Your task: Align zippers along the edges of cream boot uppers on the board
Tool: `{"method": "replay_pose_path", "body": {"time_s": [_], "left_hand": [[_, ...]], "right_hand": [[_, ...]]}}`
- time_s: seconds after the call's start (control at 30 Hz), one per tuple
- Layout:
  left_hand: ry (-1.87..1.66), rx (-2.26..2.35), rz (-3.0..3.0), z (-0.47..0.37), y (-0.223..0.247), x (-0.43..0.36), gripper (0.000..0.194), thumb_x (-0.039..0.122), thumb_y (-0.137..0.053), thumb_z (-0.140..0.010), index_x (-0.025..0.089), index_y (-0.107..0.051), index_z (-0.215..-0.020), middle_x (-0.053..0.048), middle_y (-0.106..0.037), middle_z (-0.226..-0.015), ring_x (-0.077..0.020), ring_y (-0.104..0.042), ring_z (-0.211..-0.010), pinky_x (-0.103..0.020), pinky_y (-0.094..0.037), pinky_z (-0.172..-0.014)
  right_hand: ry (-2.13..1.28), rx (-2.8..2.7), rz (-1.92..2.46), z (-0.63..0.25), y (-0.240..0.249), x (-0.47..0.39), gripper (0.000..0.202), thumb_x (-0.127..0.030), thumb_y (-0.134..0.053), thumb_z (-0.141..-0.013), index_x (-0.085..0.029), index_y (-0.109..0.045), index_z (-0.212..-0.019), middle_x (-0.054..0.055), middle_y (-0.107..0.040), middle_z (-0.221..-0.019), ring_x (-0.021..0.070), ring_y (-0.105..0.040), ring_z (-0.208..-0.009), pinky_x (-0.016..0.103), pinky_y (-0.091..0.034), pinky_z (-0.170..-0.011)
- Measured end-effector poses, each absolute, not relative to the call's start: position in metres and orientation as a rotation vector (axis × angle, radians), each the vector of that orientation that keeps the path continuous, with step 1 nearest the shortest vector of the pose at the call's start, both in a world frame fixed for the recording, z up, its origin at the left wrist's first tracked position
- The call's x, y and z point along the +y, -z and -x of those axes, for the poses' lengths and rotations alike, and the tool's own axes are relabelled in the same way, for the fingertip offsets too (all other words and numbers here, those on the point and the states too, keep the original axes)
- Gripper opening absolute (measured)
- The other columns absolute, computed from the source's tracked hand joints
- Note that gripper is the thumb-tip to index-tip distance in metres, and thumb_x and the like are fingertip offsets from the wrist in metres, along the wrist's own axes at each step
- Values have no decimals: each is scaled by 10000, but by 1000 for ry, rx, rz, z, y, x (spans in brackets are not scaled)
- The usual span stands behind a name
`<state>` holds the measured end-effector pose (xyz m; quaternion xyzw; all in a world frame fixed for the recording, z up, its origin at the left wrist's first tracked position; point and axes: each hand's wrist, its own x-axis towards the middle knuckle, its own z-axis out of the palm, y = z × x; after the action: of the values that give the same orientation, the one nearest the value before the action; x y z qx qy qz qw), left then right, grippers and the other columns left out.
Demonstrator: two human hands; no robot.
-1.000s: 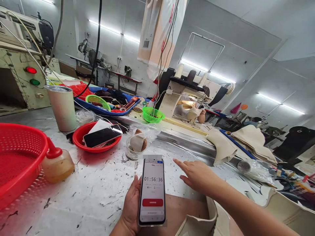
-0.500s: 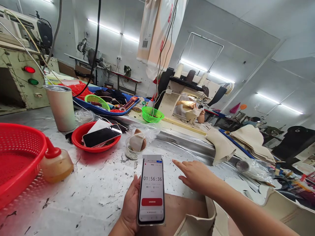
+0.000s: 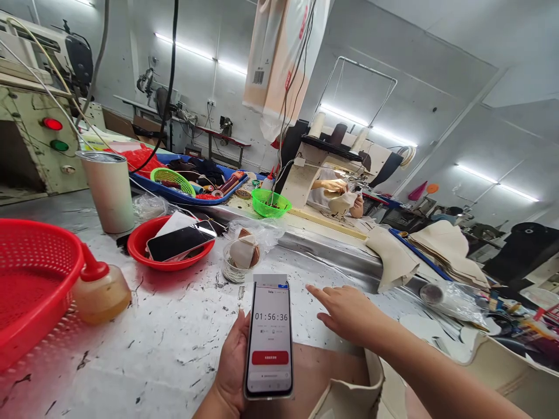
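A smartphone (image 3: 269, 343) stands tilted toward me, its lit screen showing a timer reading 01:56:36 above a red button. My left hand (image 3: 233, 364) grips it along its left side, with the fingers hidden behind it. To the right, my right hand (image 3: 345, 308) is stretched out over the table, index finger pointing left toward the phone's top and touching nothing that I can make out. Under my right forearm lie cream leather-like pieces (image 3: 353, 396) with stitched edges, and a brown sheet (image 3: 325, 364) lies beneath the phone.
Left are a red basket (image 3: 39, 320), an oil bottle (image 3: 102, 291), a tumbler (image 3: 107, 192) and a red bowl (image 3: 170, 262) holding another phone (image 3: 181, 240). A cup of cord (image 3: 240, 259) stands ahead. Beyond, a co-worker's hands (image 3: 334, 185) are at a sewing machine (image 3: 301, 174). Cream pieces (image 3: 445, 247) lie right.
Both hands and the phone keep their places, and the timer reads the same. The co-worker's hands at the sewing machine have shifted slightly.
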<state>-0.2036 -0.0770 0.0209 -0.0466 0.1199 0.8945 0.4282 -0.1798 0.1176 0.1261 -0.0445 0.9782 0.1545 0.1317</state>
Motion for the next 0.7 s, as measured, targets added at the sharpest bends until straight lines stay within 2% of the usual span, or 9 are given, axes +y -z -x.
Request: {"method": "replay_pose_path", "body": {"time_s": [0.7], "left_hand": [[-2243, 295, 114, 205, -23, -76, 406, 442, -433, -869, 129, -691, -877, -101, -697, -747, -219, -643, -671, -360, -492, -679]], "right_hand": [[-474, 2822, 134, 179, -124, 119, 543, -242, -489, -831, -151, -357, -1350, 119, -649, -1039, 272, -614, -903, 361, -413, -718]]}}
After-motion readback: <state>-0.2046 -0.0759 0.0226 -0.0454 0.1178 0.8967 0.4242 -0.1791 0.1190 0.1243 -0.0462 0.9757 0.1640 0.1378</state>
